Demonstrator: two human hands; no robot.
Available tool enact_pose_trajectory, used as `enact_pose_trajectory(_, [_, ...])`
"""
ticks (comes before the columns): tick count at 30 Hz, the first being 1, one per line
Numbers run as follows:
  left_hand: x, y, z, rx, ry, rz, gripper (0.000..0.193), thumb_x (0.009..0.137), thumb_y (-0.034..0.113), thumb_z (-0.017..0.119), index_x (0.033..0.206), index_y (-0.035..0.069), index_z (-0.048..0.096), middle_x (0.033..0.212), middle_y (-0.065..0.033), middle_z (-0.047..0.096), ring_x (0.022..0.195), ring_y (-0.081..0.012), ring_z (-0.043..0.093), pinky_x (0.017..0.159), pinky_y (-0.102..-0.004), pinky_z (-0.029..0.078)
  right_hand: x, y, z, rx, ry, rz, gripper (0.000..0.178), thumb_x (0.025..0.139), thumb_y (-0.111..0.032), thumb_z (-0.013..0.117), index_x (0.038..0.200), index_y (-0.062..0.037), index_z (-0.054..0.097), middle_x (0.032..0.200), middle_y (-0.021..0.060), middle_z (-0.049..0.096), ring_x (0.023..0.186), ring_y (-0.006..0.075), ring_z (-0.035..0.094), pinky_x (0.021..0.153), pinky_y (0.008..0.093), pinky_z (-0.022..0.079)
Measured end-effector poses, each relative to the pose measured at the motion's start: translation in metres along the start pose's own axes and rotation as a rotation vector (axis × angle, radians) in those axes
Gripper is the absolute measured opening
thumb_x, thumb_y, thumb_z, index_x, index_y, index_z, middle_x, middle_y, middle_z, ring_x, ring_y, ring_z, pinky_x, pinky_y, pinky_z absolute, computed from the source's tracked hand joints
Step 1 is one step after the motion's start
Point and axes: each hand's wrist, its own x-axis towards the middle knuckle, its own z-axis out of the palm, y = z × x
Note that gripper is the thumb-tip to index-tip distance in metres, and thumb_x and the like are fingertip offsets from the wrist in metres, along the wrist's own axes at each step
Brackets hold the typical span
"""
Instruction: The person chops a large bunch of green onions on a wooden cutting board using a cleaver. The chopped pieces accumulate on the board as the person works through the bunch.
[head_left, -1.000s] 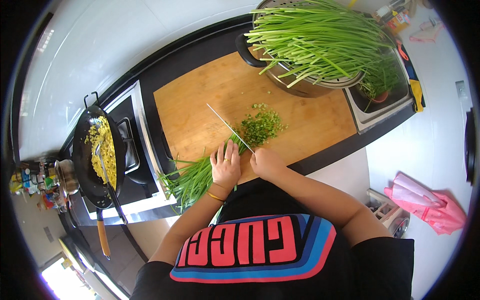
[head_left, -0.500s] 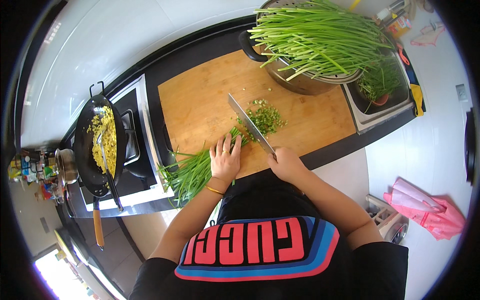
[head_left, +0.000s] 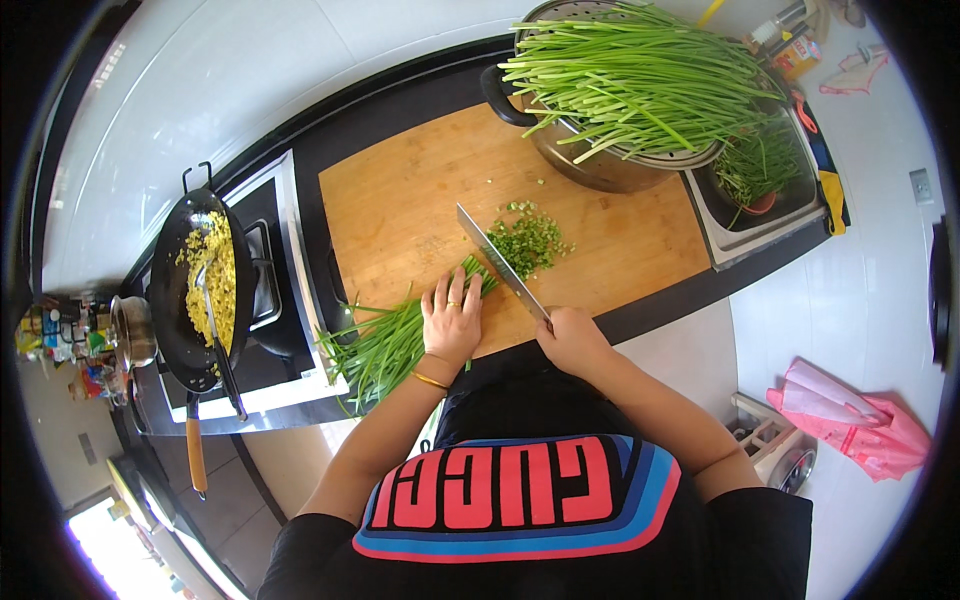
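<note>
Calling the middle of the wooden cutting board (head_left: pixel 400 200) the centre of the clock, on my feed the left hand (head_left: pixel 453 325) sits at about 7, laid palm-down over a bunch of long greens (head_left: pixel 385 345), fingers a little spread and pressing on the stalks. There's a gold ring (head_left: pixel 454 304) on one finger and a bangle (head_left: pixel 430 381) at that wrist. The bunch trails off toward 8, past the board's edge. I've got the right hand (head_left: pixel 574 338) at 5, fingers curled tight round the handle of a knife (head_left: pixel 500 262); can't tell how each fingertip sits from up here. Its blade slants up toward 11, between the cut end of the bunch and a little pile of chopped greens (head_left: pixel 532 245) near the middle. Can't tell whether the edge touches the wood. At 1 there's a big steel pot (head_left: pixel 590 168) with more long stalks (head_left: pixel 640 85) heaped on top, sink (head_left: pixel 722 245) at 3, and a wok (head_left: pixel 175 310) of yellow food (head_left: pixel 218 270) at 9.
</note>
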Motion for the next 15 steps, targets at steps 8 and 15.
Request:
enact_pose_trajectory(8, [0.0, 0.001, 0.0007, -0.015, -0.039, -0.031, 0.051, 0.082, 0.023, 0.058, 0.131, 0.014, 0.045, 0.131, -0.009, 0.044, 0.119, -0.0283, 0.043, 0.094, -0.051, 0.036, 0.0009, 0.0003, 0.0005, 0.006, -0.012, 0.028, 0.026, 0.083, -0.018, 0.051, 0.072, 0.0055, 0.056, 0.071, 0.0278, 0.058, 0.072, 0.0437, 0.059, 0.066, 0.0481, 0.046])
enact_pose_trajectory(15, [0.002, 0.0023, -0.0036, -0.011, -0.045, -0.024, 0.052, 0.083, 0.022, 0.056, 0.134, 0.019, 0.043, 0.13, -0.0093, 0.044, 0.118, -0.0288, 0.043, 0.094, -0.0501, 0.035, 0.0016, 0.0067, -0.0034, 0.012, 0.04, 0.038, 0.025, 0.083, -0.018, 0.051, 0.076, 0.0049, 0.057, 0.072, 0.0271, 0.059, 0.071, 0.0432, 0.059, 0.066, 0.0477, 0.047])
